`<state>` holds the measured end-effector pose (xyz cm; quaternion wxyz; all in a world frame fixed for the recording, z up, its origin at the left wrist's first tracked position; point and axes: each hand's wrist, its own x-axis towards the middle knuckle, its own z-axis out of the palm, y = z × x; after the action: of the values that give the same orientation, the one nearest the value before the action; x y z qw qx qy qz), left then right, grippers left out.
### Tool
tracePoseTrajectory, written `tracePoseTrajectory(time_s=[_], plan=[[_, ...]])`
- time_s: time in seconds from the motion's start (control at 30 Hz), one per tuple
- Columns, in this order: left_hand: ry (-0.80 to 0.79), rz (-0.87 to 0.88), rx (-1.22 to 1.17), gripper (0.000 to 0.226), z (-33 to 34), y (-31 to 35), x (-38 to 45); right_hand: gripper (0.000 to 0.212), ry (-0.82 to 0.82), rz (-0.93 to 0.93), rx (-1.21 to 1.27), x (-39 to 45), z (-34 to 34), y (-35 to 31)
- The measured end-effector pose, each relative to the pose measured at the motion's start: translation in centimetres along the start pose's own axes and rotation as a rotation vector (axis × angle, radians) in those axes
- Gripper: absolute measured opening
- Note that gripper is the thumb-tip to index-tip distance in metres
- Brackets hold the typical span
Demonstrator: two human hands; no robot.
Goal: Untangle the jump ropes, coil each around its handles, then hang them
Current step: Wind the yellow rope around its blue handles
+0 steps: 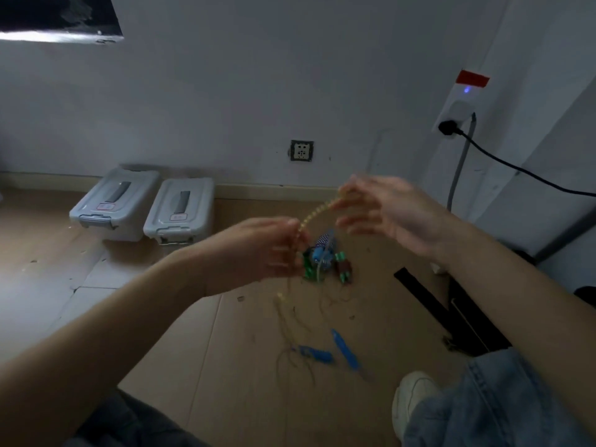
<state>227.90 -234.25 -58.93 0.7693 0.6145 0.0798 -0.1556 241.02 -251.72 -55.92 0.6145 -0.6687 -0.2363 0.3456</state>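
dim room, motion-blurred hands

Two lidded grey bins [145, 209] stand by the wall near a socket [302, 151].

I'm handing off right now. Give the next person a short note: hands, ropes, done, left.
Left hand and right hand both pinch the yellow beaded rope, stretched between them in the air.
Its tail drops to the floor among loose strands near the two blue handles.
A green, blue and red bundle lies beyond.
Done: nothing visibly hung.
Left: untangle, coil, hang.
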Motion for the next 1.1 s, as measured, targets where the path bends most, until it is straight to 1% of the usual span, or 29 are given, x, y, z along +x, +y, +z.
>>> tracePoseTrajectory(time_s=[0.07, 0.1, 0.13, 0.17, 0.2, 0.3, 0.37, 0.43, 0.5, 0.53, 0.57, 0.6, 0.63, 0.67, 0.7, 0.73, 0.77, 0.8, 0.83, 0.87, 0.9, 0.93, 0.97, 1.0, 1.03, 1.07, 1.1], plan=[[0.046, 0.129, -0.184, 0.023, 0.3, 1.5, -0.1, 0.065, -0.278, 0.198, -0.355, -0.6, 0.5, 1.5], [0.044, 0.17, -0.314, 0.019, 0.4, 2.3, -0.2, 0.073, -0.422, 0.246, -0.456, -1.0, 1.4, 2.3], [0.036, 0.204, -0.428, 0.016, 0.4, 3.0, -0.4, 0.069, -0.543, 0.244, -0.491, -1.3, 2.4, 3.2], [0.038, 0.231, -0.505, 0.012, 0.3, 3.5, -0.5, 0.06, -0.617, 0.216, -0.476, -1.5, 3.3, 3.8], [0.05, 0.252, -0.546, 0.01, 0.3, 3.8, -0.6, 0.051, -0.636, 0.181, -0.435, -1.6, 4.1, 4.2], [0.102, 0.294, -0.619, 0.009, 0.4, 3.8, -0.6, 0.025, -0.548, 0.053, -0.364, -1.4, 5.5, 4.0], [0.13, 0.282, -0.555, 0.019, 0.0, 3.1, -0.6, 0.008, -0.513, -0.02, -0.383, -1.1, 5.9, 3.6], [0.139, 0.217, -0.341, 0.04, -0.5, 2.2, -0.5, 0.013, -0.438, -0.066, -0.272, -0.6, 5.8, 2.9], [0.113, 0.095, -0.147, 0.055, -0.4, 0.8, -0.5, 0.017, -0.302, -0.095, -0.029, -0.1, 5.1, 1.7], [0.075, 0.005, -0.067, 0.058, -0.3, 0.1, -0.5, 0.018, -0.229, -0.098, 0.12, 0.1, 4.5, 1.1], [0.015, -0.082, 0.05, 0.056, 0.0, -0.5, -0.6, 0.018, -0.148, -0.09, 0.268, 0.3, 3.8, 0.4], [-0.069, -0.155, 0.199, 0.05, 0.3, -1.1, -0.8, 0.018, -0.063, -0.08, 0.387, 0.4, 3.0, 0.0], [-0.131, -0.195, 0.317, 0.039, 0.6, -1.4, -0.9, 0.017, 0.004, -0.072, 0.459, 0.3, 2.3, -0.3], [-0.151, -0.191, 0.363, 0.03, 0.8, -1.2, -1.0, 0.017, 0.031, -0.062, 0.48, 0.3, 1.7, -0.3], [-0.134, -0.153, 0.307, 0.027, 0.9, -0.6, -1.1, 0.02, 0.013, -0.039, 0.45, 0.0, 1.3, -0.3], [-0.102, -0.096, 0.151, 0.026, 0.9, 0.4, -1.2, 0.033, -0.058, 0.002, 0.379, -0.3, 1.1, 0.0], [-0.096, -0.009, -0.042, 0.025, 0.7, 1.5, -1.3, 0.049, -0.16, 0.06, 0.285, -0.7, 1.2, 0.6], [-0.111, 0.087, -0.24, 0.023, 0.5, 2.7, -1.4, 0.059, -0.287, 0.118, 0.179, -1.0, 1.6, 1.1], [-0.135, 0.17, -0.412, 0.022, 0.3, 3.7, -1.5, 0.059, -0.423, 0.16, 0.073, -1.5, 2.3, 1.7], [-0.138, 0.231, -0.524, 0.022, 0.4, 4.3, -1.5, 0.049, -0.545, 0.162, -0.032, -1.8, 3.2, 2.2], [-0.098, 0.258, -0.556, 0.024, 0.4, 4.5, -1.2, 0.036, -0.628, 0.128, -0.125, -2.1, 3.9, 2.7], [-0.012, 0.261, -0.505, 0.027, 0.3, 4.3, -1.0, 0.025, -0.651, 0.072, -0.193, -2.2, 4.5, 2.9], [0.102, 0.246, -0.392, 0.032, 0.3, 3.8, -0.7, 0.018, -0.619, 0.016, -0.228, -2.2, 4.9, 2.8], [0.204, 0.22, -0.268, 0.038, 0.2, 3.0, -0.5, 0.015, -0.542, -0.022, -0.227, -2.1, 5.0, 2.5], [0.24, 0.176, -0.182, 0.046, 0.1, 2.2, -0.4, 0.015, -0.438, -0.039, -0.186, -1.9, 4.9, 2.1], [0.187, 0.115, -0.148, 0.054, 0.0, 1.4, -0.5, 0.016, -0.34, -0.05, -0.121, -1.7, 4.7, 1.5], [0.084, 0.043, -0.136, 0.062, 0.0, 0.6, -0.7, 0.018, -0.254, -0.066, -0.06, -1.5, 4.2, 0.9]])
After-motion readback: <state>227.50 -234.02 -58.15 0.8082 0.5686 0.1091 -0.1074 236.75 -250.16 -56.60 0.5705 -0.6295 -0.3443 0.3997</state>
